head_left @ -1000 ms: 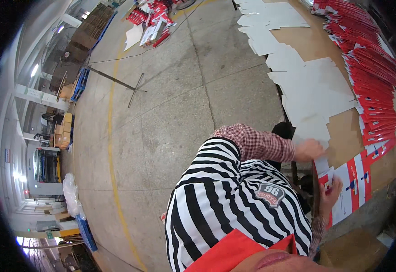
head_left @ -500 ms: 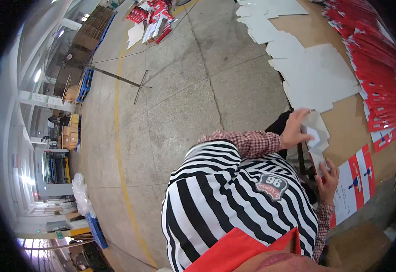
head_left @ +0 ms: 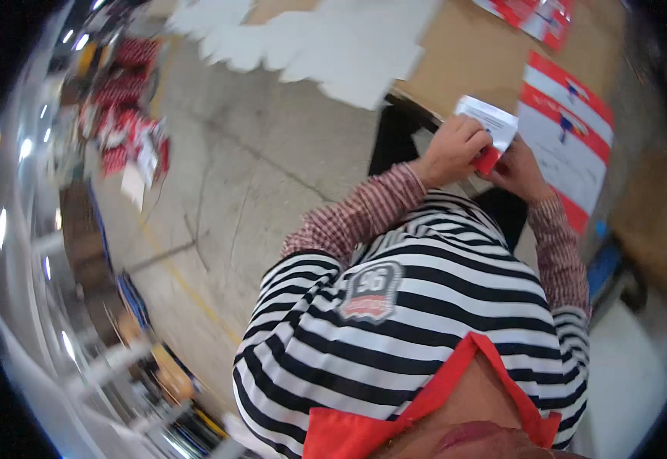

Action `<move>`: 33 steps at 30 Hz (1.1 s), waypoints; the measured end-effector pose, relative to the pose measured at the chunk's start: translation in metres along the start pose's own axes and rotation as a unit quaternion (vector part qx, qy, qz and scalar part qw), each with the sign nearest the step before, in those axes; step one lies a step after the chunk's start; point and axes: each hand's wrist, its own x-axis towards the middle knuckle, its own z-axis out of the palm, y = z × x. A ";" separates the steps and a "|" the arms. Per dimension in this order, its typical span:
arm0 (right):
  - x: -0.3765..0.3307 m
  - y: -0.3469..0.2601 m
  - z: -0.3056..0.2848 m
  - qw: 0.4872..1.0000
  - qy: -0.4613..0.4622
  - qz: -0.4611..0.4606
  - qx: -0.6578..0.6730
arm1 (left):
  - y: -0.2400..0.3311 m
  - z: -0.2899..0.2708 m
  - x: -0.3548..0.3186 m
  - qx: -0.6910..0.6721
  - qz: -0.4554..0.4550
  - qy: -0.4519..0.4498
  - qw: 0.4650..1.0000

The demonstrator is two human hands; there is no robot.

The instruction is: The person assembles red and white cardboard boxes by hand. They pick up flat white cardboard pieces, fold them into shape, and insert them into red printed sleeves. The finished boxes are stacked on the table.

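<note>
A small red-and-white carton [head_left: 492,121] is held up at the near edge of the table, between both hands. My left hand [head_left: 456,148] has its fingers bent over the left and lower side of the carton, and red board shows under the fingertips. On the other side, my right hand [head_left: 523,170] grips the lower right of the carton, its fingers partly hidden behind it. Beside the right hand lies a large flat red-and-white printed board [head_left: 566,141].
White die-cut card sheets [head_left: 333,50] overlap on the brown cardboard-covered table [head_left: 463,57]. More red-and-white printed pieces [head_left: 536,19] lie at its far side. A stand [head_left: 173,252] and a red-and-white heap [head_left: 131,141] are on the concrete floor to the left.
My view has turned. The card showed its pale inner side and my left hand was spread above it; now it shows red-and-white outer faces, with both hands closed around it.
</note>
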 end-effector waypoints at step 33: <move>-0.168 0.000 0.023 0.325 0.608 0.200 0.696 | -0.012 0.067 0.069 0.146 -0.063 -0.124 0.980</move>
